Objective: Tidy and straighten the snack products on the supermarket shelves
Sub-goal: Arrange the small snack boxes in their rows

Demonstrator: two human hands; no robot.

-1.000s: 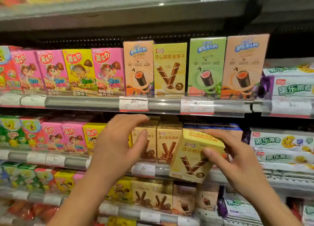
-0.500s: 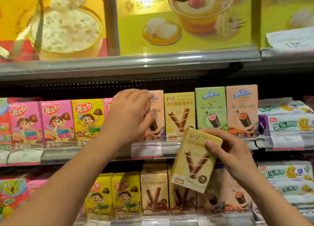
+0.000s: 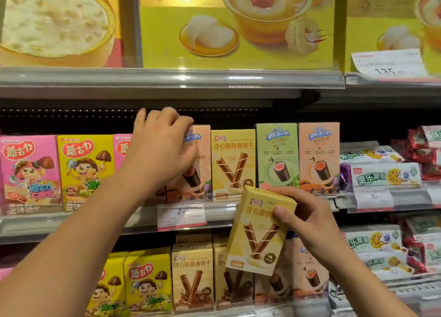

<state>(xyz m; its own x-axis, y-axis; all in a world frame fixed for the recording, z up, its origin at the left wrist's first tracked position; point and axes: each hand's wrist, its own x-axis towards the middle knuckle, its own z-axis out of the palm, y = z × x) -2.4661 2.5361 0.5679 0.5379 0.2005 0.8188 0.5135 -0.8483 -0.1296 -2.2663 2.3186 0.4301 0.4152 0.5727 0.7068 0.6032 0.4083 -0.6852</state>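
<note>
Supermarket shelf (image 3: pixel 143 217); tilted yellow wafer box (image 3: pixel 259 233) in right fingers (image 3: pixel 284 215), left fingers (image 3: pixel 167 118) on peach box (image 3: pixel 199 164).

A grey metal shelf rail (image 3: pixel 167 78) runs across the upper part of the view, catching bright glints of light. Below it, a dark perforated back panel (image 3: pixel 71 116) sits in shadow. A white price tag (image 3: pixel 181 215) with a red lower edge is clipped to the front of the middle shelf edge (image 3: pixel 35 223). A second white price tag (image 3: pixel 373 197) sits further right on the same level. High at the right, a larger white price label (image 3: pixel 389 64) leans at a slight tilt, its print blurred.
</note>
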